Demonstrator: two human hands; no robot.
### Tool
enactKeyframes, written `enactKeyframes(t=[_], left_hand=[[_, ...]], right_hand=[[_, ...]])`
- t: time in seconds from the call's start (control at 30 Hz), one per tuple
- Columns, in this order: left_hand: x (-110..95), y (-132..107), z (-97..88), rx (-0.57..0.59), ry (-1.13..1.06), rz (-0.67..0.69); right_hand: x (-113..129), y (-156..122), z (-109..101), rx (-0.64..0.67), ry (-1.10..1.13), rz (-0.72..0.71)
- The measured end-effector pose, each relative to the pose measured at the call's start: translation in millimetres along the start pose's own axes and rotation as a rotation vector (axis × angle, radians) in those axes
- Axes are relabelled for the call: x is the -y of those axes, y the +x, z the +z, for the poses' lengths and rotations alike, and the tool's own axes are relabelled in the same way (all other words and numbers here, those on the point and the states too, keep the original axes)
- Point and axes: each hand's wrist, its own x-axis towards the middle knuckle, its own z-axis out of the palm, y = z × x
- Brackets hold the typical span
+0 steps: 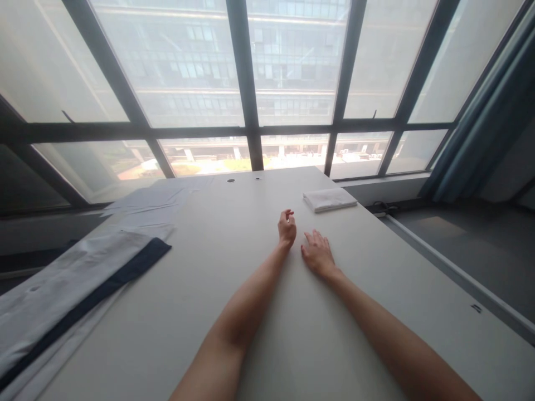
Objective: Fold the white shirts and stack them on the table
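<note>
My left hand [287, 227] is raised a little over the white table [200, 312], turned on its side. Its fingers are loosely bent, with a gap between thumb and fingers and nothing visible in it. Beside it, my right hand [317, 253] lies palm down on the tabletop, fingers spread and empty. Just beyond both hands is a folded white cloth [330, 199], and neither hand touches it.
Along the left edge lie long light-grey fabric pieces [83, 273] with a dark navy strip [137, 262] on them. Thin pale sheets [154, 197] are spread at the far left. Windows [292, 61] rise behind the table, and a blue curtain [472, 128] hangs right.
</note>
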Motion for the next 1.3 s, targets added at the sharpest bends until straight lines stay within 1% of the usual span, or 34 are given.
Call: enactKeyframes(t=[0.13, 0.3, 0.4, 0.47, 0.53, 0.6, 0.7, 0.8, 0.9, 0.97, 1.03, 1.13, 1.2, 1.27, 1.3], left_hand=[[-5, -19, -14.3, -0.014, -0.036, -0.003], [-16, -60, -40.4, 0.016, -0.022, 0.051], [-23, -85, -63.9, 0.104, 0.004, 0.123], [-26, -101, -87.0, 0.201, 0.037, 0.200], [-26, -114, -117.0, 0.282, 0.096, 0.269], [-26, -123, -153.2, 0.317, 0.184, 0.307], [-23, -132, -215.0, 0.310, 0.344, 0.326], [-20, -135, -279.7, 0.284, 0.511, 0.341], [-17, -133, -339.4, 0.288, 0.706, 0.363], [-15, -127, -373.0, 0.281, 0.829, 0.346], [-16, -117, -401.4, 0.193, 0.935, 0.305], [-17, -101, -438.7, -0.019, 1.103, 0.192], [-18, -94, -463.5, -0.137, 1.232, 0.095], [-19, -92, -487.7, -0.224, 1.368, 0.010], [-18, -92, -498.9, -0.247, 1.431, -0.028]], right_hand=[[3, -4, 0, 0.009, -0.045, -0.015], [-2, -3, 2, -0.016, -0.038, -0.032], [-7, -2, 5, -0.017, -0.033, -0.043], [-10, -1, 8, -0.025, -0.035, -0.052], [-13, 0, 11, -0.029, -0.043, -0.060], [-17, 3, 15, -0.023, -0.054, -0.069], [-21, 6, 20, -0.018, -0.069, -0.086], [-24, 8, 23, -0.030, -0.075, -0.098], [-25, 9, 25, -0.039, -0.083, -0.103], [-27, 9, 26, -0.051, -0.089, -0.110], [-28, 9, 27, -0.067, -0.095, -0.119], [-30, 9, 29, -0.086, -0.093, -0.129], [-31, 10, 30, -0.093, -0.090, -0.133], [-31, 10, 30, -0.097, -0.089, -0.138], [-31, 10, 30, -0.097, -0.088, -0.140]])
